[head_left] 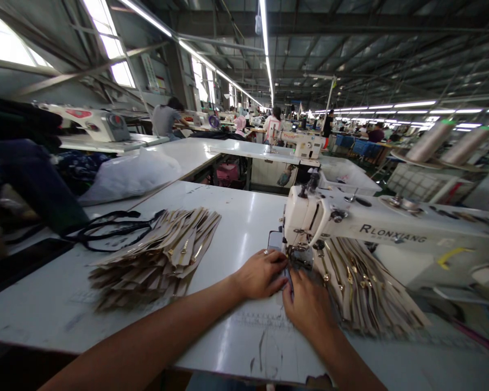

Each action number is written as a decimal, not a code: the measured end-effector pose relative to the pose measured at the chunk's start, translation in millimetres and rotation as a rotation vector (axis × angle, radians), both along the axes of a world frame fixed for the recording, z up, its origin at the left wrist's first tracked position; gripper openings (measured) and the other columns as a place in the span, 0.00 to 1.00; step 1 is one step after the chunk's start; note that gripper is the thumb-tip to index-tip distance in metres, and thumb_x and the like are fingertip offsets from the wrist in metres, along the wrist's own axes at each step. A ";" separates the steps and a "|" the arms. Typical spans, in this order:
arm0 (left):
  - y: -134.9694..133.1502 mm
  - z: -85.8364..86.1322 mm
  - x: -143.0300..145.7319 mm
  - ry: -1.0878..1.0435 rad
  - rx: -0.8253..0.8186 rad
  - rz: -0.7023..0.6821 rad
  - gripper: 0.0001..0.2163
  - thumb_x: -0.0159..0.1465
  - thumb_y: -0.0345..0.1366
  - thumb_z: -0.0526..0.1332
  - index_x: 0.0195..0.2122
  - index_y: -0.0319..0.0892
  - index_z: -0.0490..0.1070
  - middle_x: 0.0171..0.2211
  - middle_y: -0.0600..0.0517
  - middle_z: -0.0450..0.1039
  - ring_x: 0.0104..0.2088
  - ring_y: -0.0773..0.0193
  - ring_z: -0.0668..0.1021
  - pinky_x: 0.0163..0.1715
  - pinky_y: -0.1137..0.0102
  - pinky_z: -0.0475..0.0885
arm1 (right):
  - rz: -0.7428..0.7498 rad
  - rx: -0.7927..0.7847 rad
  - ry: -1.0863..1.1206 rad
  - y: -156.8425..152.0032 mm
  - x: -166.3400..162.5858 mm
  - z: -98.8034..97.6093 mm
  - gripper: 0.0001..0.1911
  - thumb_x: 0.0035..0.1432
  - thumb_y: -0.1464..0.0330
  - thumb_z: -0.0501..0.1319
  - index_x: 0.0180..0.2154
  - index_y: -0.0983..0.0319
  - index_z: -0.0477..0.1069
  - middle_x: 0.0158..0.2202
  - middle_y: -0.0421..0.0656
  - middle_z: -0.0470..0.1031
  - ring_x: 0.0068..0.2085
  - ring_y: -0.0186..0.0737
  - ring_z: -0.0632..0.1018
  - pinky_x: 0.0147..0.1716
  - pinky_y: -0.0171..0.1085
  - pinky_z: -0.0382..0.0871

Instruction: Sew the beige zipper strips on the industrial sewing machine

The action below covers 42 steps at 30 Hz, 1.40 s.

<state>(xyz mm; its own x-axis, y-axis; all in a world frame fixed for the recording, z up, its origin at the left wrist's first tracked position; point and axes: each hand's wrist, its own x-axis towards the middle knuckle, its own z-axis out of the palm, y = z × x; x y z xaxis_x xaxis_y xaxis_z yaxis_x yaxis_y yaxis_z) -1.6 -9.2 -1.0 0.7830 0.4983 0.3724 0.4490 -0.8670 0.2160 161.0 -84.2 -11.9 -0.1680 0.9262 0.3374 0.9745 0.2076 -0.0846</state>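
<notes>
Both of my hands are at the needle end of a white sewing machine [309,217] marked "Rlonxiang". My left hand [264,274], with a ring on one finger, lies palm down left of the presser foot, its fingers bent over a small bluish-grey piece [288,279]. Close in front of the needle, my right hand [309,301] has its fingers together on the same piece. The fingers mostly cover it, so its kind is unclear. Beige zipper strips with gold teeth and pulls [367,288] lie right of my right hand. Left of my left hand is another zipper stack [158,260].
Black cords [118,228] trail beside the left stack on the white table [244,217]. A white plastic bag [134,174] lies behind them. Thread cones [432,141] stand at right. Another sewing machine [303,144] is ahead; a person [167,119] sits at back left.
</notes>
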 end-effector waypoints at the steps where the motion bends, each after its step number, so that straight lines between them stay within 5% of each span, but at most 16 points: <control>1: 0.3 -0.1 -0.1 -0.001 -0.005 0.006 0.17 0.64 0.41 0.57 0.51 0.39 0.71 0.49 0.42 0.71 0.48 0.52 0.74 0.52 0.59 0.71 | -0.002 0.001 -0.008 0.2 -0.5 -0.4 0.20 0.61 0.70 0.52 0.53 0.66 0.69 0.42 0.52 0.78 0.38 0.47 0.80 0.31 0.40 0.67; 14: 7.3 -1.1 -4.3 0.003 -0.019 0.057 0.27 0.63 0.48 0.59 0.59 0.37 0.63 0.54 0.39 0.65 0.57 0.46 0.67 0.59 0.53 0.62 | -0.008 0.078 0.041 -4.4 -0.2 -5.9 0.15 0.60 0.70 0.54 0.46 0.62 0.73 0.38 0.49 0.79 0.35 0.44 0.79 0.30 0.39 0.67; 28: 8.9 0.1 -4.7 0.021 -0.017 0.071 0.28 0.63 0.50 0.59 0.59 0.37 0.63 0.54 0.39 0.64 0.57 0.46 0.65 0.59 0.53 0.60 | 0.000 0.053 0.058 -7.3 0.9 -8.3 0.16 0.62 0.70 0.51 0.48 0.62 0.73 0.37 0.47 0.78 0.34 0.43 0.79 0.31 0.39 0.68; 42: 8.6 -1.5 -4.8 0.022 -0.017 0.071 0.28 0.64 0.50 0.58 0.59 0.37 0.63 0.55 0.39 0.64 0.58 0.47 0.65 0.60 0.54 0.59 | 0.050 0.188 0.072 -5.9 0.9 -13.8 0.14 0.61 0.71 0.52 0.45 0.63 0.73 0.33 0.46 0.77 0.32 0.42 0.77 0.31 0.40 0.65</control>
<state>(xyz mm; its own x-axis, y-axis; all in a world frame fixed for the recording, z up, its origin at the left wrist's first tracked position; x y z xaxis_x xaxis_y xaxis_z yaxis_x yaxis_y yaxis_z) -6.3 -0.6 -2.5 0.7533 0.5589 0.3466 0.5140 -0.8291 0.2199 161.9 -90.1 -25.7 -0.1815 0.8371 0.5161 0.9555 0.2743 -0.1088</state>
